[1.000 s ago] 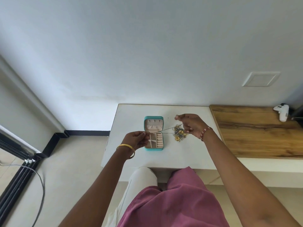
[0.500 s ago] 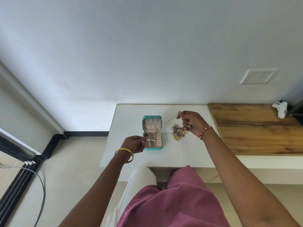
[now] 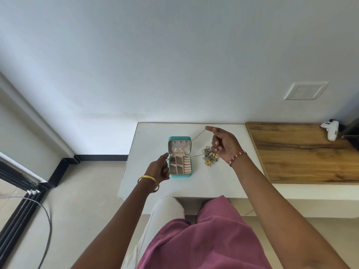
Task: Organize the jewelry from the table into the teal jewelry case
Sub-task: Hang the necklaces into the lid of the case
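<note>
Since half a second ago the right hand [image 3: 225,147] has lifted up and back toward the far table edge, and the thin chain [image 3: 186,145] between the two hands now runs on a steeper diagonal across the case lid; the left hand [image 3: 158,168] has barely shifted.

Chain: fine silvery metal, pulled straight, lower-left to upper-right at frame centre. One end is pinched between thumb and fingertip of the left hand, just left of the case; the other end is pinched at the raised fingertips of the right hand, remaining fingers loosely curled, palm facing left. A second strand appears to run from the case edge toward the pile; too thin to tell where it ends.

Teal jewelry case [image 3: 179,175]: small rounded rectangle, open, lid upright at the far side, pale beige padded lining, divided compartments and ring rolls in the base. Sits centre of the white table [image 3: 213,183], smooth matte top.

Jewelry pile [image 3: 209,158]: tangled gold and grey pieces, some flower-shaped, just right of the case, below the right hand.

Left wrist has a gold bangle [image 3: 148,180], right wrist a red beaded bracelet [image 3: 237,158]. Both forearms extended from the lower frame. Wooden counter [image 3: 301,156], grained, at right, white game controller [image 3: 330,132] on it.
</note>
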Demonstrator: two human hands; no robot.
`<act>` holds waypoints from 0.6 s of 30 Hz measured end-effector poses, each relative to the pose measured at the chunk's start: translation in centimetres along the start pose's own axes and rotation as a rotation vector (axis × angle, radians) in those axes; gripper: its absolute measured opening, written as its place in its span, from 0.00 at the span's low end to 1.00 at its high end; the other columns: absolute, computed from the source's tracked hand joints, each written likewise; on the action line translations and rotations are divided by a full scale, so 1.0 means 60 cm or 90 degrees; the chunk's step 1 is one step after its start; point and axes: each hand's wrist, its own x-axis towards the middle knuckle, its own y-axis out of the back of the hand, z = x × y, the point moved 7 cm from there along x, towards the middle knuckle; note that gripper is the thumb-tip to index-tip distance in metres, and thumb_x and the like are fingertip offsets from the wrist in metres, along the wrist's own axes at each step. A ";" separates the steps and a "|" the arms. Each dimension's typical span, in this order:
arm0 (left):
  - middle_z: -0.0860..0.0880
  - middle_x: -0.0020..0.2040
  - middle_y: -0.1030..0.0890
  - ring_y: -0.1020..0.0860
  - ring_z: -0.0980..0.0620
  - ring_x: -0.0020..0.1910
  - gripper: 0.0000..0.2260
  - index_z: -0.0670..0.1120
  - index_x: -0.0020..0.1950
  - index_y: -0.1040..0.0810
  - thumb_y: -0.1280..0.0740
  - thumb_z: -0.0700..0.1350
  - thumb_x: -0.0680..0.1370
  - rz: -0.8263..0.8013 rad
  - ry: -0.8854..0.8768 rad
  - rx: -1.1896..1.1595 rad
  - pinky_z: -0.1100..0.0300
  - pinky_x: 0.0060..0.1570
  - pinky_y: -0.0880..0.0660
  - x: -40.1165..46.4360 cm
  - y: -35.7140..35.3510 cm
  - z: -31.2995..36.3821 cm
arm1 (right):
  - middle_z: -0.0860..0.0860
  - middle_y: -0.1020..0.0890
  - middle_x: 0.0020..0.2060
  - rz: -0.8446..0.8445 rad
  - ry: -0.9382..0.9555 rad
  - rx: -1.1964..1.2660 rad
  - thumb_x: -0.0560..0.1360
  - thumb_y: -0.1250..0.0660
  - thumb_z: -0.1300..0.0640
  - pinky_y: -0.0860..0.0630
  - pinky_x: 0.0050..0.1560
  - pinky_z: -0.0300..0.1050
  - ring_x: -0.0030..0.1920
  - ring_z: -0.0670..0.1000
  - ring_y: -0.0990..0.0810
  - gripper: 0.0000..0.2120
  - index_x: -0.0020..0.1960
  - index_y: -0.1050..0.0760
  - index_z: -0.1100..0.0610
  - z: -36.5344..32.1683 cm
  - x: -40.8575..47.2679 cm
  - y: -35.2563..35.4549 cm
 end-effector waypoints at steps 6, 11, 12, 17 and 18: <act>0.50 0.21 0.30 0.31 0.53 0.21 0.18 0.42 0.32 0.27 0.41 0.47 0.79 0.027 -0.055 0.108 0.62 0.30 0.30 0.004 0.010 0.001 | 0.47 0.30 0.19 0.000 -0.002 0.024 0.78 0.41 0.62 0.38 0.23 0.33 0.19 0.44 0.35 0.09 0.52 0.23 0.57 -0.004 -0.010 -0.009; 0.48 0.28 0.21 0.24 0.49 0.34 0.15 0.41 0.44 0.21 0.43 0.48 0.80 0.024 -0.067 0.002 0.58 0.40 0.24 -0.003 0.010 0.006 | 0.47 0.30 0.18 0.007 -0.002 0.053 0.78 0.41 0.63 0.35 0.24 0.33 0.19 0.44 0.34 0.08 0.48 0.23 0.58 -0.001 -0.012 -0.013; 0.48 0.27 0.21 0.23 0.49 0.36 0.15 0.41 0.43 0.21 0.43 0.48 0.80 0.034 -0.050 -0.061 0.57 0.42 0.24 -0.003 0.013 0.003 | 0.48 0.30 0.18 0.015 -0.004 0.063 0.78 0.41 0.63 0.35 0.24 0.34 0.19 0.44 0.34 0.08 0.47 0.23 0.59 0.000 -0.011 -0.012; 0.49 0.25 0.21 0.23 0.48 0.39 0.13 0.41 0.37 0.25 0.39 0.46 0.79 0.035 -0.035 -0.282 0.55 0.42 0.23 0.000 0.021 0.006 | 0.49 0.29 0.19 0.083 -0.039 0.101 0.76 0.39 0.60 0.27 0.29 0.38 0.20 0.45 0.32 0.09 0.39 0.24 0.60 0.017 -0.003 0.012; 0.49 0.26 0.21 0.22 0.48 0.38 0.13 0.42 0.36 0.27 0.40 0.46 0.79 0.020 -0.042 -0.308 0.56 0.41 0.21 0.000 0.020 0.008 | 0.49 0.28 0.19 0.097 -0.053 0.099 0.76 0.38 0.60 0.26 0.31 0.40 0.20 0.45 0.31 0.09 0.38 0.25 0.60 0.023 -0.001 0.017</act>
